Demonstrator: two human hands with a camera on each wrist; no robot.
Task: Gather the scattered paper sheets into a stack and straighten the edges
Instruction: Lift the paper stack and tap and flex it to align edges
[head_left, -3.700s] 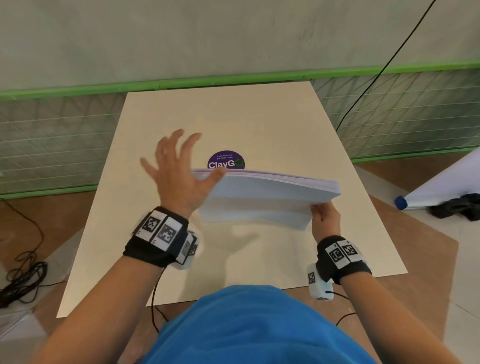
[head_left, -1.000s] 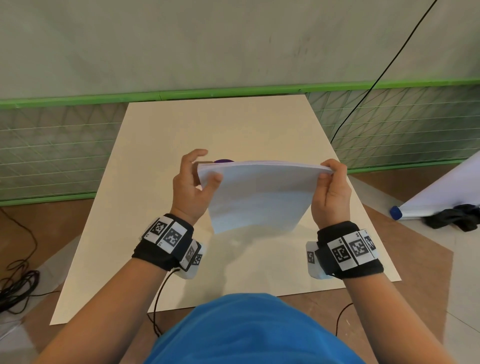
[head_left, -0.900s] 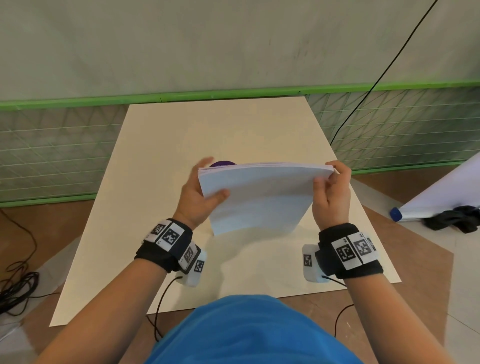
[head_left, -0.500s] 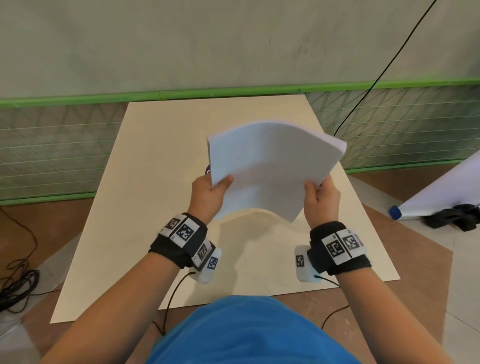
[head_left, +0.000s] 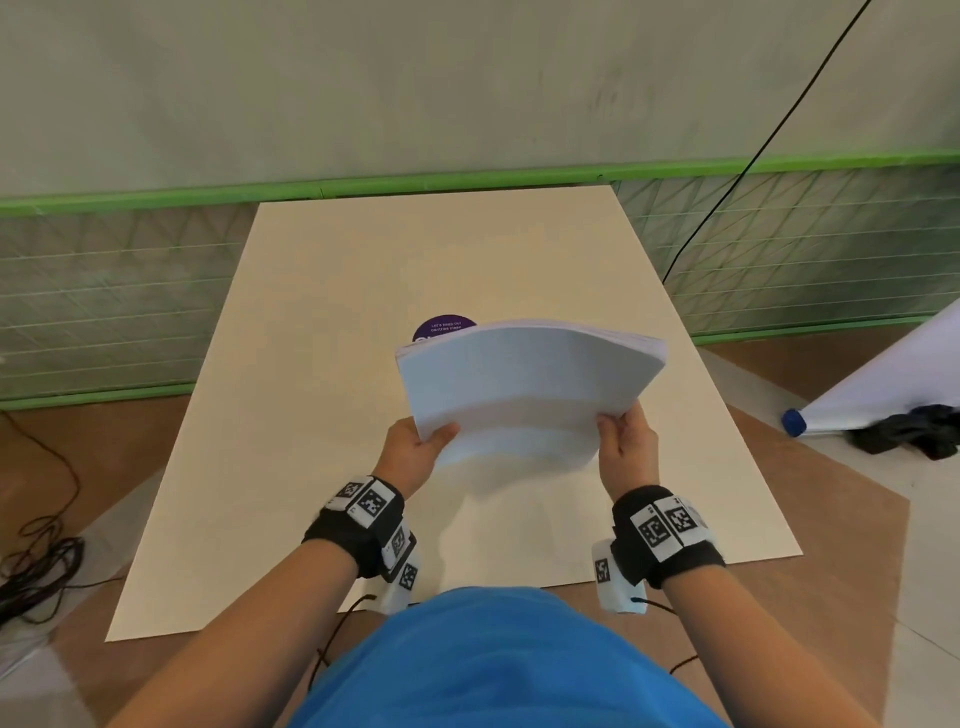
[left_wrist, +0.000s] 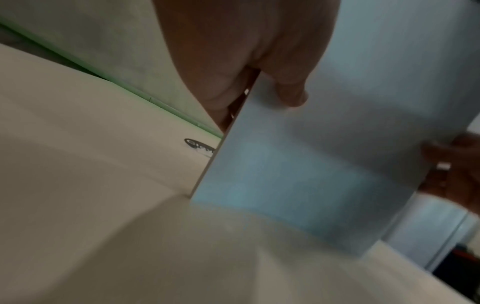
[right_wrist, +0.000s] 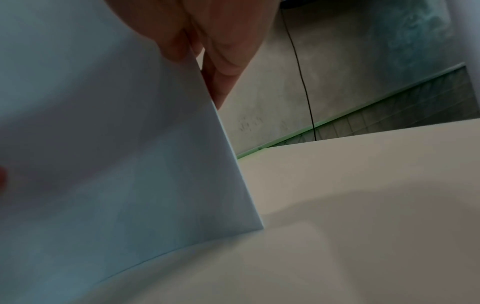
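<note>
A thick stack of white paper sheets (head_left: 524, 384) stands tilted over the beige table (head_left: 322, 395), its top bowing away from me. My left hand (head_left: 415, 447) grips its lower left edge, thumb on the near face. My right hand (head_left: 626, 441) grips the lower right edge the same way. In the left wrist view the paper stack (left_wrist: 324, 156) has its bottom edge at the table surface, with my thumb across the front. The right wrist view shows the paper stack (right_wrist: 116, 164) with its bottom corner on the table and fingers behind it.
A round purple sticker (head_left: 441, 327) lies on the table just behind the stack. A black cable (head_left: 737, 171) hangs along the wall at the right. A rolled white sheet with a blue cap (head_left: 795, 422) and a dark cloth (head_left: 914, 431) lie on the floor at the right.
Half a second ago the stack was held higher and more upright; it has dropped toward the table, and its top now leans farther away. Both hands have slid to its lower edges.
</note>
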